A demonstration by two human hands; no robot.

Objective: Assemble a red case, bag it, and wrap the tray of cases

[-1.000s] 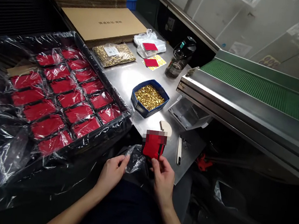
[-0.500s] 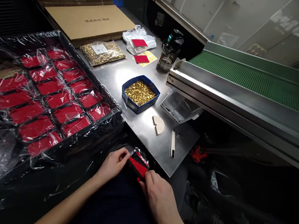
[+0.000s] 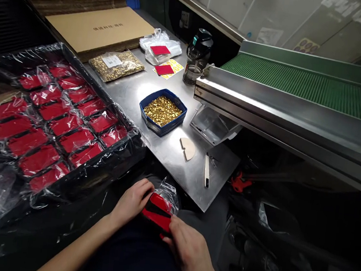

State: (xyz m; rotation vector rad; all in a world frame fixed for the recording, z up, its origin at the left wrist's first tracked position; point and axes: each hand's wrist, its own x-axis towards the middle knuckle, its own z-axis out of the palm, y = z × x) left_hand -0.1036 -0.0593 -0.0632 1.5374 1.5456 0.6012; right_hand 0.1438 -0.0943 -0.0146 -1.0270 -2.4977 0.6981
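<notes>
Red case [image 3: 158, 210] sits low in the middle of the frame, held over the person's lap just below the near corner of the table [image 3: 168, 156]. The left hand [image 3: 132, 199] is closed on its upper-left end, fingers curled over the edge. The right hand [image 3: 187, 249] grips its lower-right side, thumb on top. A clear bag [image 3: 170, 191] is bunched against the case's upper end and touches it; I cannot tell whether any of the case is inside it.

The likeliest slip, as I judge it, is at the film. It looks thin and slick, and it is crumpled where the case meets it. A corner of the case could catch a fold and stretch or tear the bag, or the bag could slide off because neither hand clearly has hold of it. Both grips are at the case's ends and nothing supports it underneath. If either hand loosens, the case could tip and drop into the dark space below the table, at the bottom of the frame.

The table corner is just above the hands. A lifted elbow or wrist could knock the knife [image 3: 206, 175], which lies near that edge, or jog the bin [image 3: 155, 128] of small gold parts further up. At left, loose film hanging off the tray [image 3: 108, 164] is near the left forearm and could snag on it.
</notes>
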